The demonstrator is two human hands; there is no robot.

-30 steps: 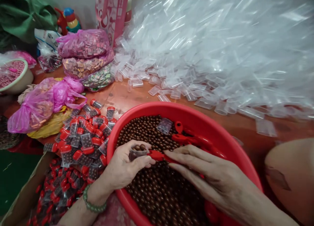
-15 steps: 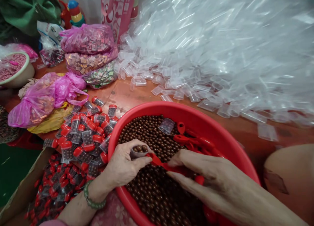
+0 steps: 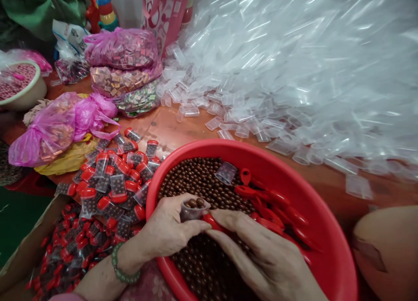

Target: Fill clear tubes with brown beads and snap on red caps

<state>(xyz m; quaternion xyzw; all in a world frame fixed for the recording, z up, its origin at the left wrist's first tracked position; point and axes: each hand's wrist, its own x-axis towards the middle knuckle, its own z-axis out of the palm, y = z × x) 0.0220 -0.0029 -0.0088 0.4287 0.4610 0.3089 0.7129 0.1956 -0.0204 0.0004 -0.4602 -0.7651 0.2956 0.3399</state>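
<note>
Head cam: I see L hand (image 3: 170,228) gripping clear cup (image 3: 191,213), R hand (image 3: 257,244) pinching red piece (image 3: 214,222) over red basin (image 3: 277,175); narrow table strip (image 3: 192,129) btwn rim (image 3: 209,147) & clear tubes (image 3: 281,146).

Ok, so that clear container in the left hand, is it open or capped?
Open. The clear container in the left hand has no cap over its mouth, and brown balls show inside it.
</note>
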